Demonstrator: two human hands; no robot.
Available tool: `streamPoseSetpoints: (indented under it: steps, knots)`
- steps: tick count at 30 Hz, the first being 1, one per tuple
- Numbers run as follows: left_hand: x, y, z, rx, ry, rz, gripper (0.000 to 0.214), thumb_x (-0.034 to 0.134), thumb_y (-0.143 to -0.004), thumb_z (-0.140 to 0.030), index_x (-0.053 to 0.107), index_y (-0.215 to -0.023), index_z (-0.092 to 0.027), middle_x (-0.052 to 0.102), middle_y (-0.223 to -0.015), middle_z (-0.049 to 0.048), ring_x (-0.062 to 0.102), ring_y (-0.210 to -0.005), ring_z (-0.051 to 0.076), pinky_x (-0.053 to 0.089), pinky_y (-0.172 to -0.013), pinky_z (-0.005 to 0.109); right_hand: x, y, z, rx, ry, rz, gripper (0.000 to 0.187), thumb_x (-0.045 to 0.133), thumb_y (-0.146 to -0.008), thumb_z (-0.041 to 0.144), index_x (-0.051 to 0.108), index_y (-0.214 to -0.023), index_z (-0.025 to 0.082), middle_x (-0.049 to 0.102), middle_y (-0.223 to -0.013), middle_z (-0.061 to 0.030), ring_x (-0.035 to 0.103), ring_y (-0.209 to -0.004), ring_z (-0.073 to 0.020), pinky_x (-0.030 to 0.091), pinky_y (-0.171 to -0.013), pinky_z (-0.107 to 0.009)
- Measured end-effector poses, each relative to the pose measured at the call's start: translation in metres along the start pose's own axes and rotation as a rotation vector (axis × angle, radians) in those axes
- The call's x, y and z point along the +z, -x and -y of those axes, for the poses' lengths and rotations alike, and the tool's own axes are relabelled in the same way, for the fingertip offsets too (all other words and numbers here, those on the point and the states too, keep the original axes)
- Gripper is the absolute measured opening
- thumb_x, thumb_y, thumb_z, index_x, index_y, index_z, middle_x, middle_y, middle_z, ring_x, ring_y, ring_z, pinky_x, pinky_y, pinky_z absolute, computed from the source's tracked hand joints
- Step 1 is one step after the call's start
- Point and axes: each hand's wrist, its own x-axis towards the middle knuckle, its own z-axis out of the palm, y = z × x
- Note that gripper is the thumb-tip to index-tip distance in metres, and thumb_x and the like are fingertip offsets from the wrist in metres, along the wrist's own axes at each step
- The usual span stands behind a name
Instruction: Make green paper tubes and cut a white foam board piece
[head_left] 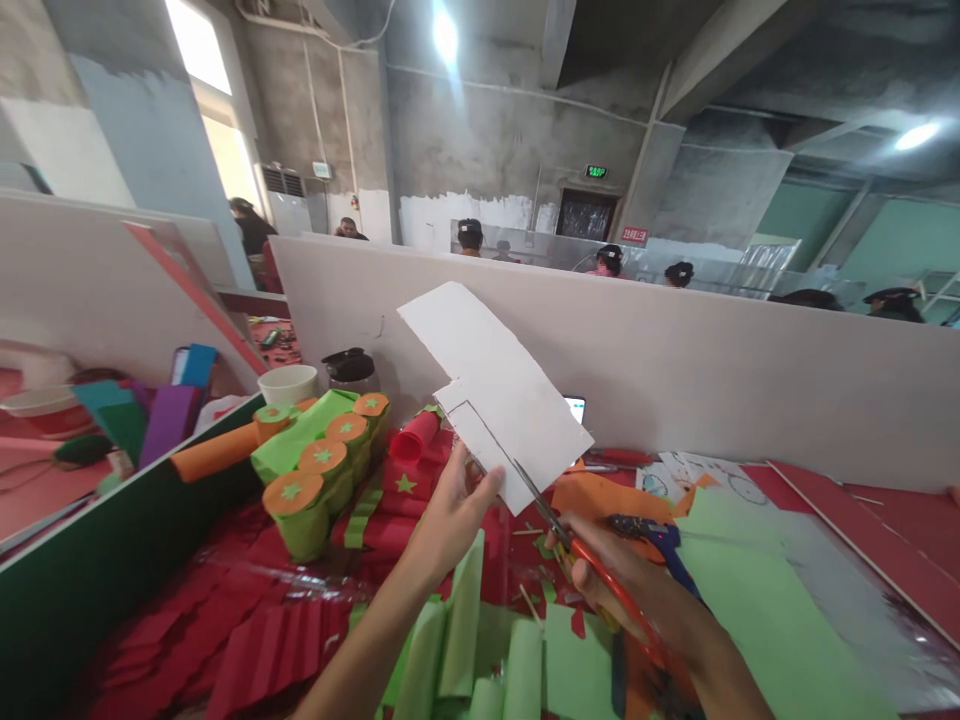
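My left hand (450, 515) pinches the lower edge of a white sheet of paper (491, 385), which it holds up over the table; a pencil outline is drawn on the sheet. My right hand (630, 590) grips orange-handled scissors (581, 555). Their blades point up and left, and the tips meet the paper's lower edge. Below my hands lie light green paper strips (465, 640) and folded red paper (262, 640).
A green and orange paper model (322, 455) stands at the left with red paper rolls (412, 440) beside it. A blue-handled tool (652, 535) lies on orange paper. A grey partition (675, 360) closes the back; other people sit beyond it. Green sheets (757, 600) lie at right.
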Motion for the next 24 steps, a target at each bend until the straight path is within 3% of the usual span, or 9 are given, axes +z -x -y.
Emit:
streamPoseSetpoints:
  steps: [8, 12, 17, 24]
  knots:
    - [0.0, -0.002, 0.002, 0.008, -0.003, 0.014, 0.044, 0.061, -0.09, -0.032, 0.047, -0.131, -0.023, 0.065, -0.121, 0.0089, 0.065, -0.103, 0.024, 0.055, -0.085, 0.034, -0.001, 0.0, 0.004, 0.035, -0.03, 0.02, 0.029, 0.055, -0.09, 0.046, 0.064, -0.112, 0.029, 0.069, -0.097, -0.0027, 0.066, -0.086, -0.0219, 0.055, -0.077, -0.03]
    - [0.0, -0.002, 0.0, 0.018, -0.01, 0.013, 0.042, 0.061, -0.089, -0.032, 0.049, -0.128, -0.022, 0.064, -0.124, 0.0089, 0.064, -0.107, 0.024, 0.052, -0.095, 0.037, 0.001, 0.0, 0.009, 0.068, -0.066, 0.017, 0.03, 0.058, -0.089, 0.046, 0.064, -0.114, 0.029, 0.07, -0.096, -0.0032, 0.067, -0.083, -0.0208, 0.055, -0.067, -0.026]
    - [-0.001, -0.001, -0.002, -0.003, 0.016, 0.013, 0.044, 0.06, -0.091, -0.032, 0.047, -0.132, -0.022, 0.063, -0.127, 0.009, 0.064, -0.108, 0.022, 0.05, -0.098, 0.037, 0.002, 0.003, 0.023, 0.108, -0.023, -0.063, 0.032, 0.054, -0.092, 0.048, 0.064, -0.115, 0.028, 0.072, -0.098, -0.0028, 0.068, -0.088, -0.0216, 0.054, -0.078, -0.031]
    - [-0.002, -0.002, -0.006, -0.031, 0.012, -0.022, 0.048, 0.063, -0.088, -0.033, 0.047, -0.131, -0.021, 0.067, -0.118, 0.0101, 0.067, -0.096, 0.023, 0.055, -0.074, 0.029, 0.008, -0.003, 0.023, 0.059, 0.053, -0.082, 0.029, 0.053, -0.093, 0.05, 0.063, -0.103, 0.026, 0.072, -0.094, -0.0024, 0.066, -0.08, -0.0193, 0.052, -0.071, -0.029]
